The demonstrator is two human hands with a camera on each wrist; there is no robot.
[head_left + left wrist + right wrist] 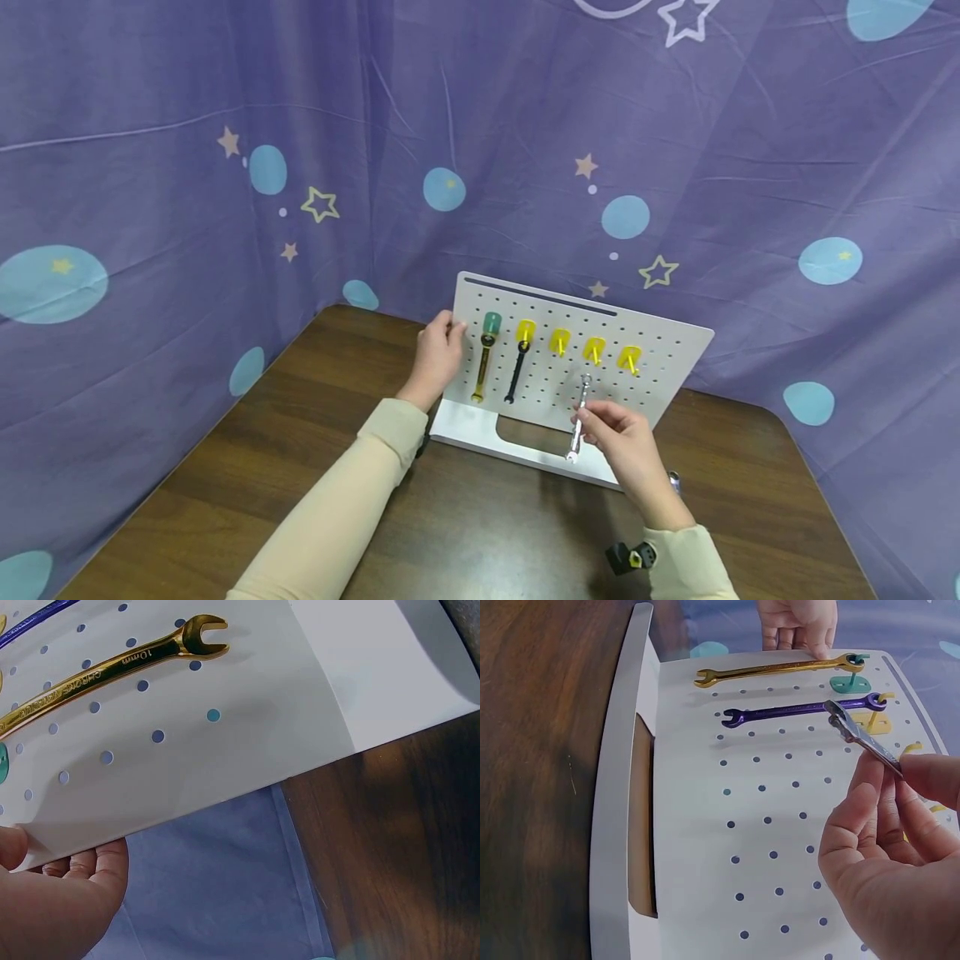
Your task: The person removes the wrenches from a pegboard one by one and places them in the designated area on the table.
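Note:
A white pegboard (675,350) stands tilted on its base on the table. My left hand (438,350) grips its left edge, thumb on the front and fingers behind, as the left wrist view shows. With thumb and fingertips my right hand (622,442) pinches a silver wrench (577,429) in front of the lower middle of the board, below the yellow hooks. A gold combination wrench (105,679), marked 10mm, hangs from the green hook (492,322). Beside it a purple wrench (795,712) hangs from a yellow hook (526,331).
Bare yellow hooks (559,342) continue the row to the right. A small shiny metal object (674,481) lies partly hidden behind my right wrist. Brown wooden tabletop (465,533) surrounds the board, and a purple patterned curtain (510,233) hangs behind it.

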